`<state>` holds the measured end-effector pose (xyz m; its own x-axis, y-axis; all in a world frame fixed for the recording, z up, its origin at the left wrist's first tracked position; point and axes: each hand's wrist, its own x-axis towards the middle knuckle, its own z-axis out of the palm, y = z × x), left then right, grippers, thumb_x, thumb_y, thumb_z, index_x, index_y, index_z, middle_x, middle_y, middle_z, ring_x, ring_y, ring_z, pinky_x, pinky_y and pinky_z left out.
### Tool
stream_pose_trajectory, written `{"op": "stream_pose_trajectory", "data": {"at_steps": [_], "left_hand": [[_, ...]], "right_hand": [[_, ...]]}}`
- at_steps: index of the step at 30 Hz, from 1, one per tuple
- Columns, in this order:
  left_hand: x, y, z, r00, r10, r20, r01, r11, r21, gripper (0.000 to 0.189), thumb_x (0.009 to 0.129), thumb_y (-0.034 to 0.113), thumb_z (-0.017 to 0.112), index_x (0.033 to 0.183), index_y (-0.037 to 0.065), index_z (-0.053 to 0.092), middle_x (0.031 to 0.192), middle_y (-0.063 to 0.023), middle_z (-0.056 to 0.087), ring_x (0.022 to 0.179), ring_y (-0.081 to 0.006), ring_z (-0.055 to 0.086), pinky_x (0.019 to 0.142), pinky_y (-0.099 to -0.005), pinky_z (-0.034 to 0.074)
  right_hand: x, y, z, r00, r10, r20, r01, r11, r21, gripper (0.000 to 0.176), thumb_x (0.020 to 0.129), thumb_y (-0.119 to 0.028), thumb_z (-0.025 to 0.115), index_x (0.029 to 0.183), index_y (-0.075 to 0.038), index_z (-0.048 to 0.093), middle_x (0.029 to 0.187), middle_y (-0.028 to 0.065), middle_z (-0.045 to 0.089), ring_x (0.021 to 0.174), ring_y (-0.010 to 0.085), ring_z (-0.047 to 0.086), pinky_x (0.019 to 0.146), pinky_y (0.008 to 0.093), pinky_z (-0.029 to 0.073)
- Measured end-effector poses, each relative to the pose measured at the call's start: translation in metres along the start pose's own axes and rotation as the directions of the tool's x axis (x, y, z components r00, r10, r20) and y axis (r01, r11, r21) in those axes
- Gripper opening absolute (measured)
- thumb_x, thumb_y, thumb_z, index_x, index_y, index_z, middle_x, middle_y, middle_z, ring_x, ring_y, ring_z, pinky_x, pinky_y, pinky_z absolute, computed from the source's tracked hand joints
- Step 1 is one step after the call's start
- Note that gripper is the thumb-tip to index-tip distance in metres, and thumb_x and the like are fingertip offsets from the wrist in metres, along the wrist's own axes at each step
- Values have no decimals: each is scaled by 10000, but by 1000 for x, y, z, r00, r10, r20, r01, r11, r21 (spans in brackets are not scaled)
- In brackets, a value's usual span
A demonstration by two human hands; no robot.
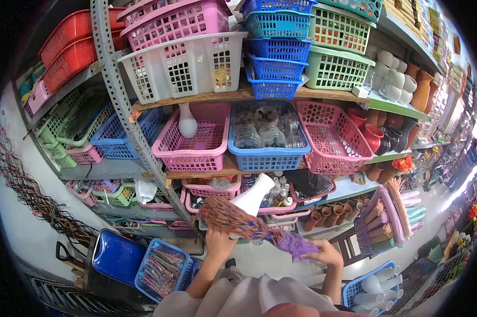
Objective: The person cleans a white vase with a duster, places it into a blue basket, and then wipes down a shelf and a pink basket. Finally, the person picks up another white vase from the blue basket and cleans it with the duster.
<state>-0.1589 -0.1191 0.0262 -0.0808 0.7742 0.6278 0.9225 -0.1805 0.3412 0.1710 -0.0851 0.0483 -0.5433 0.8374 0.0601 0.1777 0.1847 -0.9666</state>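
Observation:
A long bundle of brown and purple braided material (pixel 238 221) stretches across the middle of the view, tilted down to the right. My left hand (pixel 220 244) is closed around or under its thick brown end, partly hidden by it. At the thin purple end, the fingers of my right hand (pixel 325 252) pinch the loose strands. A white vase-like piece (pixel 257 195) with a flared rim rises behind the bundle, close above my left hand; its lower part is hidden, so how it is held cannot be seen.
Shelves ahead bear a pink basket (pixel 196 158), a blue basket of clear glassware (pixel 270 153) and stacked baskets. A metal post (pixel 123 100) stands left. Low down are a blue basket of packets (pixel 161 269) at left and one with white vases (pixel 373 288) at right.

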Motion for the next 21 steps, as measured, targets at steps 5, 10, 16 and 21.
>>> {"op": "stream_pose_trajectory", "data": {"at_steps": [5,10,16,21], "left_hand": [[15,-5,-11,984,179,-2,-179,983,37,699,623,13,648,1285,200,526,1358,-100,447,1207,-381,431,976,-443,419],[17,-13,-14,948,305,85,-313,945,99,667,668,-18,581,1287,224,535,1368,-81,438,1204,-370,435,956,-428,443],[16,-13,-12,981,130,147,-116,988,-102,898,505,93,824,1324,118,455,1346,-110,455,1175,-311,479,965,-407,444],[6,-12,3,785,-182,593,563,-192,-804,824,640,395,776,1324,90,433,1331,-171,461,1116,-320,543,916,-418,486]], "right_hand": [[11,-11,6,959,219,-183,-237,967,-88,286,815,-138,706,1039,32,654,850,26,674,762,63,549,733,262,474],[22,-19,13,990,-34,-136,9,983,-182,318,805,-176,697,1059,8,648,839,131,697,739,128,609,745,313,483],[27,-18,8,948,146,-281,-260,868,-424,350,783,-186,703,1074,-3,641,885,154,697,788,192,663,757,334,487],[25,30,-11,998,35,-54,-35,999,5,296,762,-26,671,1054,18,652,972,38,677,797,99,571,728,274,479]]}}
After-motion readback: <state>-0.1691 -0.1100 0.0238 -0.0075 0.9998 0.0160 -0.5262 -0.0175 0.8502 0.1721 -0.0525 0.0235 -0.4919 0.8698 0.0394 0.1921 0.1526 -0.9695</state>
